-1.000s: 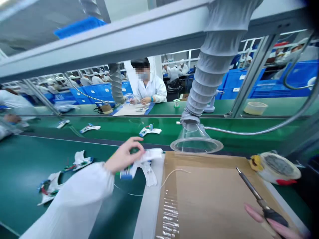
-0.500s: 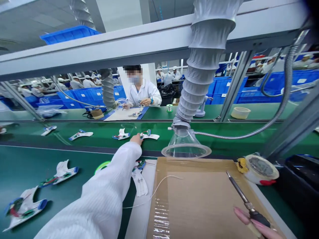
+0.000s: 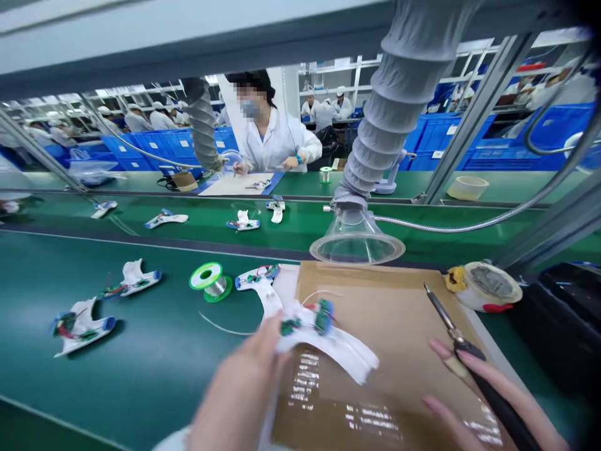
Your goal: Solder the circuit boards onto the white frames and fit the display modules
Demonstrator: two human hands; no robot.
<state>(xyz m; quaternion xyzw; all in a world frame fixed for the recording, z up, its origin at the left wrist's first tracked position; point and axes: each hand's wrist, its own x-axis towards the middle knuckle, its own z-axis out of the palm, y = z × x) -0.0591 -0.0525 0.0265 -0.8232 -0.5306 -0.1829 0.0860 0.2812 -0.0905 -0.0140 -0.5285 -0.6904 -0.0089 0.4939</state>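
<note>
We take the cardboard sheet (image 3: pixel 385 313) as reference for all positions. Over its left portion we find a white curved part (image 3: pixel 345 351) carrying green boards (image 3: pixel 323 316), held in the left hand (image 3: pixel 248 376). That grip is closed on the part's left end; blur hides the exact finger contact, and we cannot tell whether the part touches the sheet. In our judgement, an end hold leaves most of the piece uncovered and accessible.

Over the sheet's right side, the right hand (image 3: pixel 511 385) has a soldering iron (image 3: pixel 464 346) by its dark handle, in a partly closed, pen-like hold with a lower finger standing free. The metal tip points toward the sheet's far edge, presumably so that heat is clear of the fingers.

A second white part (image 3: pixel 267 294) lies at the sheet's far left corner. A spool of solder (image 3: pixel 216 287) sits left of the sheet, we judge for easy reach. A third part (image 3: pixel 134 274) and a fourth part (image 3: pixel 83 319) lie well left of it, spaced apart, likely to prevent tangled wires. A clear extraction hood (image 3: pixel 357 244) hangs above the sheet's far edge, apparently to draw off fumes. A round white tub (image 3: pixel 491 285) rests at the far right corner, on the iron's side.
</note>
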